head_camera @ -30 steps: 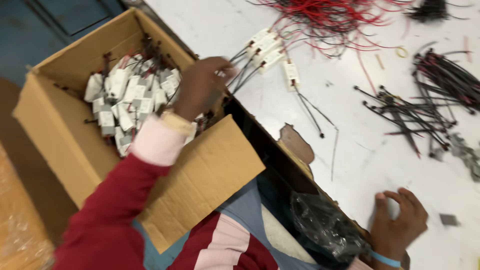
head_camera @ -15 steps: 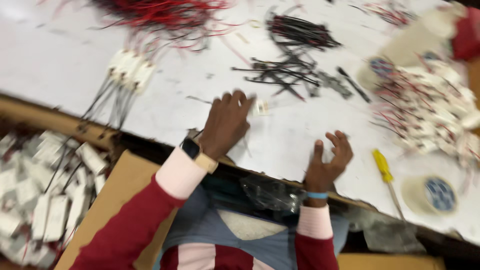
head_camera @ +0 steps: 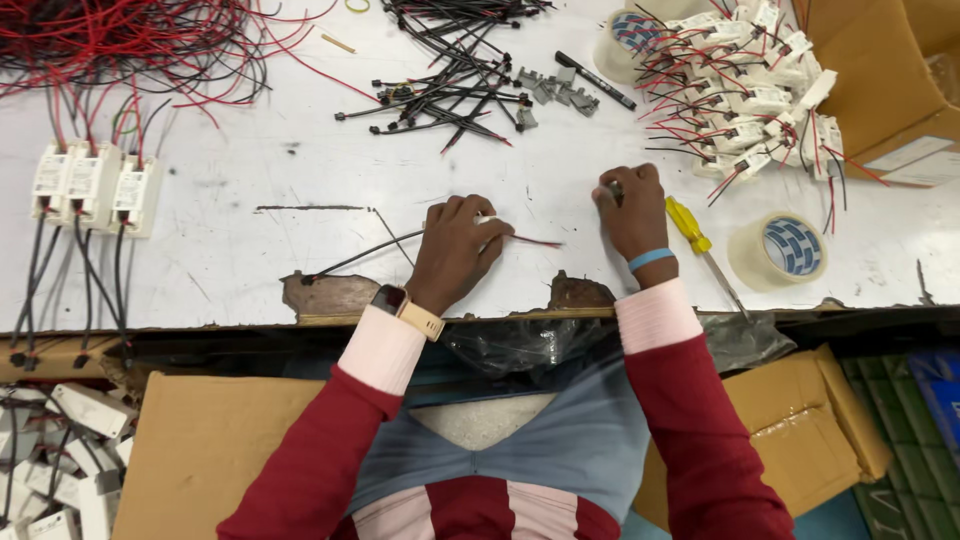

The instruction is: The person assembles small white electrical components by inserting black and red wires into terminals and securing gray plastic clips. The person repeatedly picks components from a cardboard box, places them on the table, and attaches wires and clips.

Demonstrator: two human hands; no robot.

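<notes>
Head view: brown carton (head_camera: 880,70) top right, tape roll (head_camera: 785,250) beside right hand (head_camera: 630,210).

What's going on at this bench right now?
A person in red sleeves sits at a scuffed white worktable. Their left hand presses a small white module with a black cable and thin red lead against the tabletop. Their right hand is closed around a small dark part that is mostly hidden. A yellow-handled screwdriver lies just beside the right hand, next to a roll of clear tape. Three white modules sit at the far left, and a heap of them lies at top right.
</notes>
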